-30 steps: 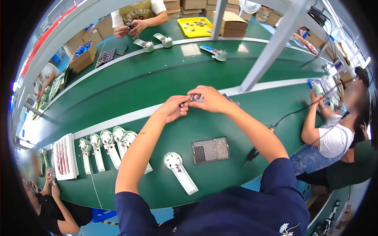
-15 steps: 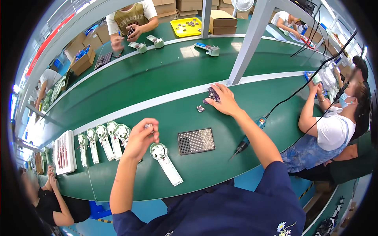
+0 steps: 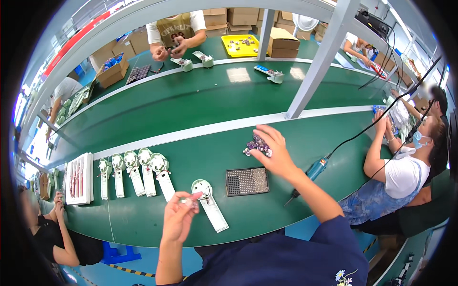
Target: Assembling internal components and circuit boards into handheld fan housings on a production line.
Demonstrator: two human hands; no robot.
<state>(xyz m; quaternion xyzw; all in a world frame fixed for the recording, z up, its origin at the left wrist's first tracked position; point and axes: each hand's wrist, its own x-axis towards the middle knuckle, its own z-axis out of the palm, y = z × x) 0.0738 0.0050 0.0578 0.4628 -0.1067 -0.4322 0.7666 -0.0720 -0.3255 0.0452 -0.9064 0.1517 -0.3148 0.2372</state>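
My left hand (image 3: pixel 179 219) is raised beside a pale green handheld-fan shell (image 3: pixel 213 212) with a round head and long handle. Its thumb and fingers pinch a small light-coloured part (image 3: pixel 190 203), too small to make out clearly. My right hand (image 3: pixel 276 155) hovers at a small heap of purple-and-silver parts (image 3: pixel 251 147), thumb and fingers apart and curved over its right side. Part of the heap is hidden beneath that hand. Between the hands lies a black perforated tray (image 3: pixel 233 183), its right half covered with tiny metal pieces.
Several similar fan shells (image 3: pixel 135 178) stand in a row at left, beside a white foam tray (image 3: pixel 86 178). A teal electric screwdriver (image 3: pixel 316 169) lies by my right forearm, its cable running up right. A metal post (image 3: pixel 315 71) rises beyond the heap. Co-workers sit at both sides and opposite.
The view has shifted. My left hand has moved right and nearer me, holding its small part. My right hand and the purple heap are closer to the black tray.
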